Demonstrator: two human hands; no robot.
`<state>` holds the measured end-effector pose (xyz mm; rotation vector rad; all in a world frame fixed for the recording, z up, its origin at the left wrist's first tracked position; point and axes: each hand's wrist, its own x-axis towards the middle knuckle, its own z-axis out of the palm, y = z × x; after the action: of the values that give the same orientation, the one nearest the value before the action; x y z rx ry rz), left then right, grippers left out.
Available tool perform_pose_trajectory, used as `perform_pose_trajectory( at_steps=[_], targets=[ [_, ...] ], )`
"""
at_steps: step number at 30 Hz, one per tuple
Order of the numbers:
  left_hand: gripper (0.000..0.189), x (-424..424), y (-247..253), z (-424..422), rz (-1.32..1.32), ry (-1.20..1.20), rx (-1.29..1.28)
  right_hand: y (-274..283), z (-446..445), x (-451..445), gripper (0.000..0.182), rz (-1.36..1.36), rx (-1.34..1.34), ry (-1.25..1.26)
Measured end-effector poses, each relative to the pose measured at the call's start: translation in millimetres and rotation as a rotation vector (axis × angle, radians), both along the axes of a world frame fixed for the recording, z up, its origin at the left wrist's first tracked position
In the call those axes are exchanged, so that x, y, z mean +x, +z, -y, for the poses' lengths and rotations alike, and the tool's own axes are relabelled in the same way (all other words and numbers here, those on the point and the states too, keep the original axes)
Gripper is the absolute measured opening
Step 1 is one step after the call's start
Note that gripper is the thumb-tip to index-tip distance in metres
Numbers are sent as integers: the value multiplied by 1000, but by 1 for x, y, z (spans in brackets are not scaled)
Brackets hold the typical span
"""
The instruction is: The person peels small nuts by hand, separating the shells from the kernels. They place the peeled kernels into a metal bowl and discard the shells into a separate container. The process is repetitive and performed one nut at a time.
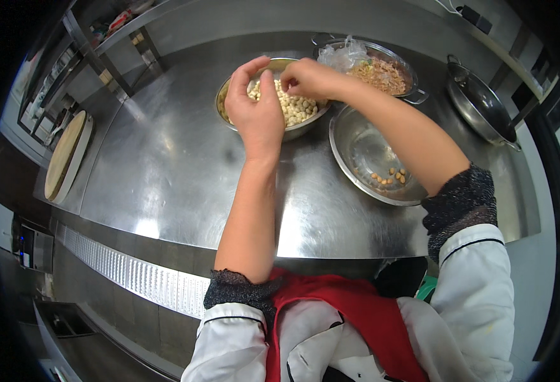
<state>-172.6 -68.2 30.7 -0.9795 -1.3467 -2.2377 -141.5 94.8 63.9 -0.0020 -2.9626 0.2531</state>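
My left hand (255, 107) is raised over the left part of a metal bowl (304, 129) of pale, peeled nuts or beans (296, 109). Its thumb and fingers are apart in a curve, and nothing shows between them. Over the same bowl, my right hand (311, 79) comes in from the right with bent fingers; its fingertips are close together, and whether they pinch something cannot be told. Below my right forearm sits a wide metal basin (351, 177) with several brown nuts or beans (389, 177) at its bottom.
Behind the basin is a two-handled metal pan (411, 71) holding brownish shredded scraps (380, 76) and a clear plastic bag (342, 55). An empty deep pan (480, 102) leans at the right. A round wooden board (65, 155) stands at the left end of the steel counter (165, 157), near shelf posts.
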Motion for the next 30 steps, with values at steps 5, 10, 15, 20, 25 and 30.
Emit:
perform_pose_trajectory(
  at_steps=[5, 10, 15, 20, 25, 30],
  targets=[
    [13, -3, 0, 4, 161, -114, 77, -24, 14, -31, 8, 207, 105, -136],
    [13, 13, 7, 7, 176, -215, 72, -33, -1, -32, 5, 65, 101, -17],
    [12, 7, 1, 3, 140, -189, 101, -16, -7, -12, 16, 56, 2, -51],
    [12, 9, -1, 0, 167, -213, 83, 4, -5, 28, 15, -73, -482, -23],
    [11, 14, -6, -9, 131, -250, 119, 34, 81, 138, 19, -68, -1010, -30],
    [11, 36, -10, -16, 75, -358, 40, 44, 171, 239, 21, -89, -1667, 373]
  ],
)
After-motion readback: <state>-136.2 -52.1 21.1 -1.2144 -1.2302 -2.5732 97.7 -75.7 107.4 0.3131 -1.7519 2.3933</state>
